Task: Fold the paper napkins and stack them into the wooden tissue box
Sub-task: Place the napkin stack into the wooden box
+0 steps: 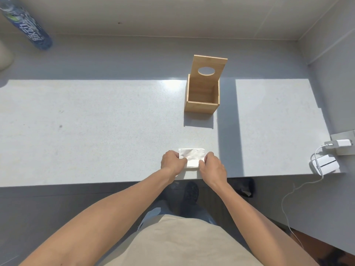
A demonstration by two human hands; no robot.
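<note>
A white paper napkin [192, 155] lies near the front edge of the pale grey table [96, 131], partly folded. My left hand [172, 161] pinches its left edge and my right hand [212, 166] pinches its right edge. Beyond them, to the right of centre, stands the wooden tissue box [201, 107]. Its lid [208, 67], with an oval hole, is swung up at the back, and the inside looks empty.
A blue plastic bottle [28, 25] stands at the far left corner. A white charger with its cable [324, 164] and a grey device [343, 143] sit at the right edge. The table's front edge runs just under my wrists.
</note>
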